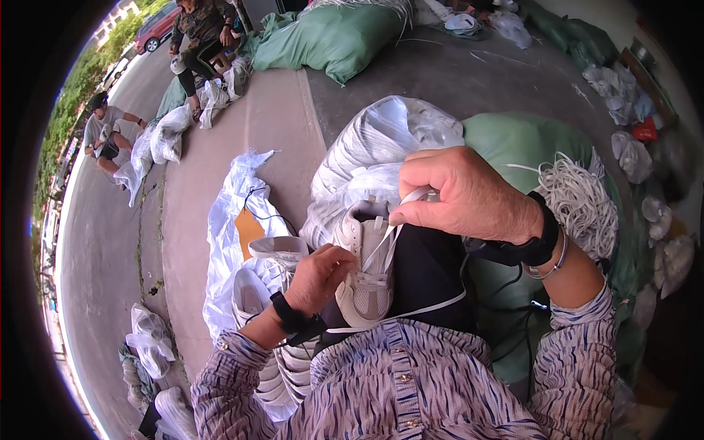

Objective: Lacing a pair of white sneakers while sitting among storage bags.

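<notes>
Currently a beige-and-white lace-up sneaker (374, 301) sits on the black-trousered lap (433, 271), toe toward the wearer. Right hand (469, 194): closed, thumb and fingers pinching a flat white shoelace (416, 193) above the tongue, strands running down to the eyelets. Left hand (320, 277): fingers bent together at the shoe's left side; cannot tell whether they grip lace or only touch the upper. One long white strand crosses the lap near the toe.

Surroundings crowded. Just beyond the shoe, a bulky translucent white plastic bag (389, 139), its near side partly hidden by the right hand. To the right, a full green sack (513, 136), with a tangled bundle of white cord (576, 191) beside the right wrist. To the left, pale shoes (251, 292) near a crumpled white plastic sheet (227, 213), left forearm blocking some of them. Farther off: a large green sack (330, 44) on grey floor (279, 117); upper left, two seated people (202, 26) near white plastic bags (170, 136)
</notes>
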### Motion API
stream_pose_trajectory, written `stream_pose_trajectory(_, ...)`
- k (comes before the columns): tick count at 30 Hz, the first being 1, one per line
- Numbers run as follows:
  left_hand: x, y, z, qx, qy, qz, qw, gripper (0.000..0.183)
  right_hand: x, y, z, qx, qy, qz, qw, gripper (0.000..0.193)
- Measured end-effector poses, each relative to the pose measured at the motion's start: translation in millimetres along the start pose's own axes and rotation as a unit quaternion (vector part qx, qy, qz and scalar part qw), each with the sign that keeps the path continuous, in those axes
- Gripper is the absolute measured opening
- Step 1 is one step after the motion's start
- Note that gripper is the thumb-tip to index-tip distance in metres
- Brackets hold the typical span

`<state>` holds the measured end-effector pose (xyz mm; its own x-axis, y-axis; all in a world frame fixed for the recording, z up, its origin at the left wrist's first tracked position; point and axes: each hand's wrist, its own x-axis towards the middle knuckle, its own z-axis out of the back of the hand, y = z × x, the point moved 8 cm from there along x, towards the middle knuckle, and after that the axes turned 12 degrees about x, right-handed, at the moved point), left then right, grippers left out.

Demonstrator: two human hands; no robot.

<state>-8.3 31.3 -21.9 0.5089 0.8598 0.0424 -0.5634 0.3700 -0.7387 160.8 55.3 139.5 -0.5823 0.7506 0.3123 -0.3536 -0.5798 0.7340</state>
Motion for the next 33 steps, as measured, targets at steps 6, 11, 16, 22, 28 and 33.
stream_pose_trajectory(6, 33, -27, -10, 0.105, 0.062, -0.071, 0.99, 0.009, -3, 28, 26, 0.085, -0.089, 0.051, 0.991, 0.027)
stream_pose_trajectory(11, 39, -47, -31, 0.128, 0.152, -0.141, 0.97, 0.027, 0, 48, 19, 0.069, -0.16, 0.112, 0.978, 0.028)
stream_pose_trajectory(16, 34, -26, -11, -0.122, 0.137, -0.062, 0.981, 0.027, -6, 43, 21, 0.158, -0.139, 0.071, 0.975, 0.026)
stream_pose_trajectory(22, -17, 150, 88, -0.511, -0.101, 0.156, 0.839, 0.027, -90, -48, 64, 0.29, -0.288, -0.202, 0.89, 0.028)
stream_pose_trajectory(28, -67, 308, 81, -0.647, -0.277, 0.376, 0.603, 0.03, -224, -162, 66, 0.505, -0.393, -0.336, 0.691, 0.022)
stream_pose_trajectory(33, -329, 497, 264, -0.333, -0.489, 0.543, 0.595, 0.041, -398, -248, 151, 0.644, -0.507, -0.203, 0.535, 0.018)
